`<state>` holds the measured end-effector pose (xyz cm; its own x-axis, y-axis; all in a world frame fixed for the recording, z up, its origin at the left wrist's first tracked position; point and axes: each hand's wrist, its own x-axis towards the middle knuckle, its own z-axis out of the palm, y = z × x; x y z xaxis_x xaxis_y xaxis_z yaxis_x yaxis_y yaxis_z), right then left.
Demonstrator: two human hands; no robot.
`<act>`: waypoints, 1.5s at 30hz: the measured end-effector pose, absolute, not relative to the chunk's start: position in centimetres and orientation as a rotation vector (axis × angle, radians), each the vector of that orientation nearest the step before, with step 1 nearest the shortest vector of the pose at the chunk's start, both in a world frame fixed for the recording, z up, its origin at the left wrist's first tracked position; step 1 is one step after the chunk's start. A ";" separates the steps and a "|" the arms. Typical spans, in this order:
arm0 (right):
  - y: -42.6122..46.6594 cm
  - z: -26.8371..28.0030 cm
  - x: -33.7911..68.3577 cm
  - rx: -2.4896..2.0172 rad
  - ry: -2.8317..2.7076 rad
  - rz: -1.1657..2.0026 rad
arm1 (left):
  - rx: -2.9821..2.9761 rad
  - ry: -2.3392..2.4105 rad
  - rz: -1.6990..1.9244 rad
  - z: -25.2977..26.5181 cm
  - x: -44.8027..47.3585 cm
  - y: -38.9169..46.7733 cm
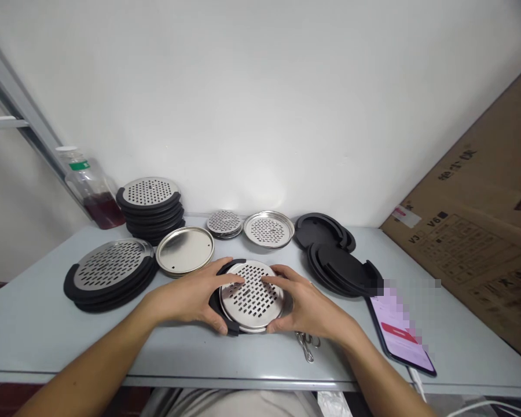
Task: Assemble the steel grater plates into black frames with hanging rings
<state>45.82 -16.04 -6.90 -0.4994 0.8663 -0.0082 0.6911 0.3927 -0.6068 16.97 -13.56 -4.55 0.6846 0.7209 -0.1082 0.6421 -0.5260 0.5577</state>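
A round slotted metal drip tray (252,298) sits in a black round base (233,328) at the front middle of the table. My left hand (200,292) grips the base's left side, its thumb at the front and a fingertip on the slotted plate. Around the tray's right edge curls my right hand (301,301), thumb low on the rim and index finger touching the slots. Just left of these lie shiny metal dishes (186,250), stacked. Loose slotted plates (224,222) and a metal dish with a slotted plate in it (269,229) are behind.
Two stacks of slotted plates in black bases (108,275) stand left, near a jar of dark red liquid (99,205). Bare black bases (338,267) lie right, beside a phone (402,336) with a white cable. Metal clips (306,347) rest near the edge. A cardboard box (473,231) leans right.
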 end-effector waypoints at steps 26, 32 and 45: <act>-17.6 -6.8 42.2 -1.346 -2.383 0.536 | 2.313 1.124 0.261 -4.7 17.5 -14.2; -17.2 -6.8 42.8 -1.346 -2.373 0.617 | 2.314 1.126 0.270 -4.8 17.4 -14.1; -16.2 -7.5 44.4 -1.251 -2.370 0.704 | 2.323 1.031 0.354 -5.7 17.7 -13.6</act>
